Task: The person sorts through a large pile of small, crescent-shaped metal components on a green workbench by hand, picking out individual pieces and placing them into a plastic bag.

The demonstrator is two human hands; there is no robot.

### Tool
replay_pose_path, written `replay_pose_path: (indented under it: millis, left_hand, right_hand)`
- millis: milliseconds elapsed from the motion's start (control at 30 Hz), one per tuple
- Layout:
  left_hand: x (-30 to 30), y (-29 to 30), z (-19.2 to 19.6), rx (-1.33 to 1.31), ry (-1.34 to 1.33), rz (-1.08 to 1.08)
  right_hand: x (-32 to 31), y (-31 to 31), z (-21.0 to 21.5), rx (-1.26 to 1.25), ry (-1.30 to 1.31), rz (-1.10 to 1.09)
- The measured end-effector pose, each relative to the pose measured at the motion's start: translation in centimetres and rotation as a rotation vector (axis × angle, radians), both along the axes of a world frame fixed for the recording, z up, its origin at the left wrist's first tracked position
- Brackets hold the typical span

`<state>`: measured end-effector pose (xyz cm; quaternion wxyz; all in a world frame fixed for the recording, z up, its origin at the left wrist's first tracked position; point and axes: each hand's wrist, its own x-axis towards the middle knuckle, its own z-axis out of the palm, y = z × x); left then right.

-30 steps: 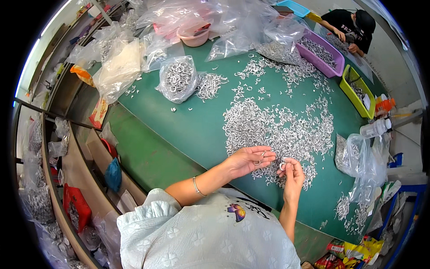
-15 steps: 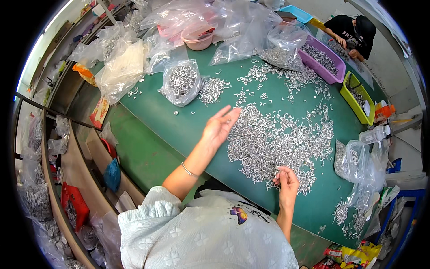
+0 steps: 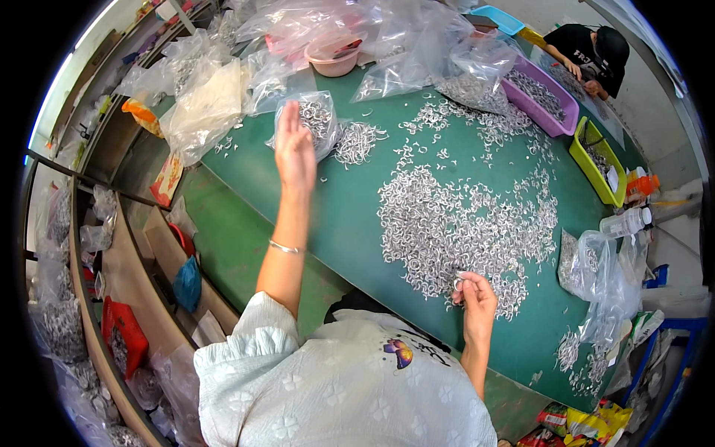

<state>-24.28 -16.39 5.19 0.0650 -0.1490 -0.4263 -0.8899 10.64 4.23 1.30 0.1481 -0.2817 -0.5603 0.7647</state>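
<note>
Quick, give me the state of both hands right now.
Left hand: open, fingers spread, over the clear bag of metal pieces.
Right hand: fingers pinched on a small metal piece.

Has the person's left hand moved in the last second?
Yes. The left hand has travelled away from the big heap of small silver metal rings, up the green table, to the clear plastic bag of rings.

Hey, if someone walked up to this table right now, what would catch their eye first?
Most likely the big spread of small silvery metal rings across the middle of the green table. Next, the left hand stretched far out over a clear bag of rings, while the right hand pinches a ring at the pile's near edge. Crumpled plastic bags crowd the far side.
</note>
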Motion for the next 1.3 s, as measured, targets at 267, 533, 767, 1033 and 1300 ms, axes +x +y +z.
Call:
replay_pose_path:
  millis: [267,533,767,1033,1300]
  left_hand:
    - [7.8,4.3,0.1,-0.382,0.032,-0.254]
    - [20.3,7.3,-3.2,-0.890,-0.130,-1.142]
    - [17.0,8.6,-3.2,-1.153,0.100,-0.500]
    - [16.0,9.8,-5.5,-1.242,0.746,-0.321]
    - [17.6,10.7,-5.3,-1.419,0.989,-0.505]
  right_hand:
    - [-0.7,0.0,1.1,-0.227,0.170,-0.031]
    - [-0.7,-1.8,-0.6,0.068,0.131,0.059]
    - [-2.5,1.5,1.2,1.091,-0.128,0.045]
    - [-1.2,2.9,-1.5,1.361,-0.125,0.118]
    - [0.9,4.6,-0.1,1.369,-0.302,-0.090]
